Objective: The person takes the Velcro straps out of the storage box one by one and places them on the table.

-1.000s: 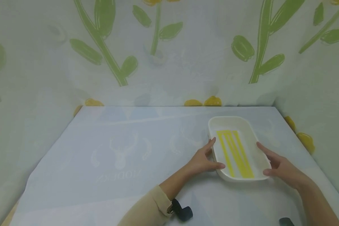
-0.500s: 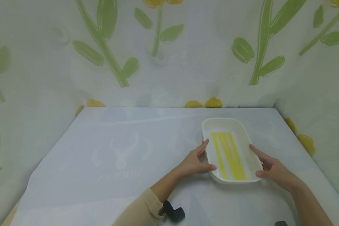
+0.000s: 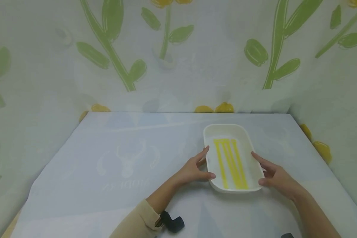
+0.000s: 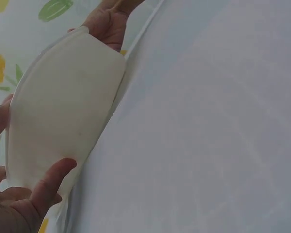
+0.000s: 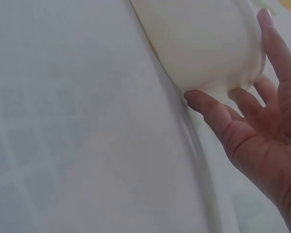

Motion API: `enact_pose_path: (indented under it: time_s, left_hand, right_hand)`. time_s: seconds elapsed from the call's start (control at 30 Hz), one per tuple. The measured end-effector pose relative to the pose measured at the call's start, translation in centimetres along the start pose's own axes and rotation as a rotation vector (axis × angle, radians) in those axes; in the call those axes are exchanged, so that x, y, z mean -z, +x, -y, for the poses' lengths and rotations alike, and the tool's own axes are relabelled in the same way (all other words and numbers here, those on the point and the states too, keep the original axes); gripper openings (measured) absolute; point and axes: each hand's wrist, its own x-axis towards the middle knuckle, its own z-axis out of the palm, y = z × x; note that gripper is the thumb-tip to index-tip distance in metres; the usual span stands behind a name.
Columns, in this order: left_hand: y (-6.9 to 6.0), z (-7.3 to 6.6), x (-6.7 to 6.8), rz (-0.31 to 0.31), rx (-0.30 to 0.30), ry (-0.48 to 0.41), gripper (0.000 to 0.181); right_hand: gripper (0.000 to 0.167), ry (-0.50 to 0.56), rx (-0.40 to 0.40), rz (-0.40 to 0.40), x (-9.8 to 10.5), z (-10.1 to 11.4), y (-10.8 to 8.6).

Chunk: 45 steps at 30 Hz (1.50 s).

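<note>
A white rectangular tray [image 3: 246,157] with rounded corners and raised sides is right of the table's middle in the head view. Yellow stripes [image 3: 233,165] run lengthwise along its floor; whether they are printed or loose I cannot tell. My left hand [image 3: 193,170] grips the tray's left side, thumb at the rim near the front corner and fingers spread along the wall. On the opposite side my right hand [image 3: 275,177] holds the tray the same way. Both wrist views show the tray's plain outer wall between thumb and fingers. A shadow lies under its front edge.
The table [image 3: 86,185] has a pale cloth with faint printed deer heads and lettering. A curtain-like wall [image 3: 178,76] with green stems and yellow flowers stands behind and at both sides. A black wrist device [image 3: 174,223] sits below the left cuff.
The tray has moved steadily left across the table, with both hands keeping their hold and travelling with it. Its tilt in the picture has changed little.
</note>
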Motion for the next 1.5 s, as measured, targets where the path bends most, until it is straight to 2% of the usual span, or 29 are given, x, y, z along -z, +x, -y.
enact_pose_path:
  time_s: [0.27,0.4,0.67,0.93,1.13,1.33,1.5]
  left_hand:
    - [-0.9,0.4,0.7,-0.019,-0.019,-0.021,0.098]
    - [-1.5,0.5,1.2,-0.023,-0.005,-0.030,0.098]
    - [-2.7,0.7,2.1,-0.027,0.002,-0.050,0.098]
    - [-3.7,1.0,3.1,-0.055,0.008,-0.021,0.099]
    - [-4.4,1.2,3.9,-0.051,0.004,-0.049,0.100]
    - [-5.3,1.2,5.0,-0.039,0.010,-0.041,0.100]
    - [-6.0,1.3,5.6,-0.030,0.015,-0.044,0.101]
  right_hand:
    - [0.089,-0.037,-0.024,-0.002,-0.8,0.6,0.8]
    - [0.090,-0.033,-0.029,-0.003,-1.4,0.6,1.3]
    - [0.094,-0.058,-0.110,-0.009,-2.6,1.4,2.0]
    - [0.092,-0.006,-0.082,0.031,-3.7,1.8,2.6]
    - [0.091,0.015,-0.071,0.042,-4.5,2.1,3.1]
    - [0.086,0.110,-0.008,0.097,-5.5,2.2,3.6]
    - [0.085,0.141,-0.017,0.110,-6.2,2.4,3.5]
